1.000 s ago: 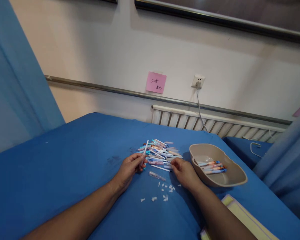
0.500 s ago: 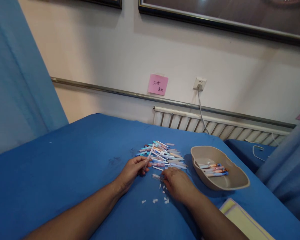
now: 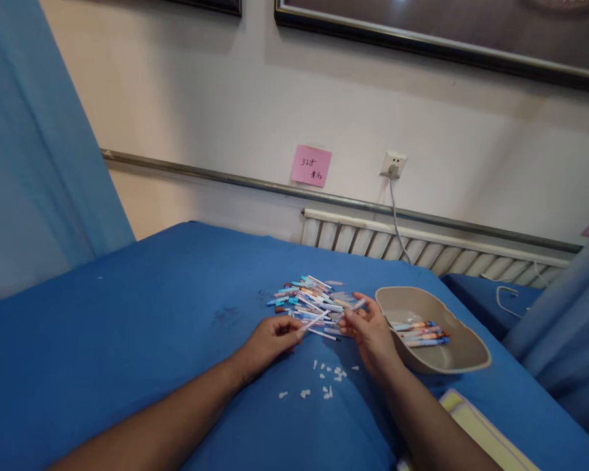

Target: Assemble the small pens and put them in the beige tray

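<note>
Both pinch: left hand (image 3: 277, 336) a slender white stick (image 3: 317, 319), right hand (image 3: 372, 333) a pale tube (image 3: 359, 305).

pen parts (image 3: 316, 303): smooth plastic | basin (image 3: 412, 301): matt plastic | sheet (image 3: 177, 314): matt cloth

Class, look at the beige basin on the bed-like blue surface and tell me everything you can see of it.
The basin is beige, open-topped, smooth and plastic-looking, with a wavy rim and a pointed right end. It stands upright on the blue cloth, to the right of the heap of pen pieces. Several pens with blue and orange parts lie inside. The right hand's grip overlaps its left edge in view; whether they touch cannot be told.
</note>
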Demonstrator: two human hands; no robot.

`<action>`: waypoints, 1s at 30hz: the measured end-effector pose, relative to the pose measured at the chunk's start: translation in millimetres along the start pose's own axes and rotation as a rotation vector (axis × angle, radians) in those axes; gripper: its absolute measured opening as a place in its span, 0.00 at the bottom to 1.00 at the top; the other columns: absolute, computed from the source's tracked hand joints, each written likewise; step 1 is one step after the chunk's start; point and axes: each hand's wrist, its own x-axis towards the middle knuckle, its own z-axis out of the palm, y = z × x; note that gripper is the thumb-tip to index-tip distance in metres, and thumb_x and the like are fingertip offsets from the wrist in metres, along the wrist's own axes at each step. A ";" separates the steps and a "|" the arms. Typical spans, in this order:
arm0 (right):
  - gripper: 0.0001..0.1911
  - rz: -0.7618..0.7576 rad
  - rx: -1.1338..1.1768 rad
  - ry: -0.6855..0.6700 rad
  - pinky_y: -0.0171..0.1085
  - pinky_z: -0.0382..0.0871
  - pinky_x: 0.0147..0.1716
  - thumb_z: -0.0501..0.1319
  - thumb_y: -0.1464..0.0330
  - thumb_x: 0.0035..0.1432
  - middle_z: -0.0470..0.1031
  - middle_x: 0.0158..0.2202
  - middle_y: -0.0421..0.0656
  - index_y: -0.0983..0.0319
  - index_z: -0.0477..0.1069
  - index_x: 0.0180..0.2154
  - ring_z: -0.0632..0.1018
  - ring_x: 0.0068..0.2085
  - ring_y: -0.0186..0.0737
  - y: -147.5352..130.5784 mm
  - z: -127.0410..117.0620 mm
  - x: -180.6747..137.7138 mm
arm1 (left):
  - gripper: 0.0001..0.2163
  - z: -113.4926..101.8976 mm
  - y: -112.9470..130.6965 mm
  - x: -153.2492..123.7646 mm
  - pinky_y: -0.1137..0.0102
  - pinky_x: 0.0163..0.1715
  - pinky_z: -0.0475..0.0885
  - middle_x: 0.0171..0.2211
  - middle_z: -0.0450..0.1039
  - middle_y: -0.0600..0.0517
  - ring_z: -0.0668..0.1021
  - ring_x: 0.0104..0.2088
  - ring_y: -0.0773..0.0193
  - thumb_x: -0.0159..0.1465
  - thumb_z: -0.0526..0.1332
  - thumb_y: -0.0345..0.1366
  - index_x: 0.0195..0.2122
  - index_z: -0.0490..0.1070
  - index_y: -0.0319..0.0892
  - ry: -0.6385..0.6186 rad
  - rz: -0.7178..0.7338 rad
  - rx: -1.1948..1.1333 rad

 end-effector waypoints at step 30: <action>0.31 -0.017 -0.074 -0.052 0.33 0.69 0.24 0.69 0.62 0.42 0.72 0.26 0.35 0.59 0.59 0.47 0.75 0.25 0.35 7.8 -2.4 2.4 | 0.11 4.6 7.4 -6.6 0.75 0.21 0.54 0.19 0.63 0.57 0.62 0.21 0.69 0.52 0.64 0.44 0.27 0.74 0.41 -0.048 0.060 0.094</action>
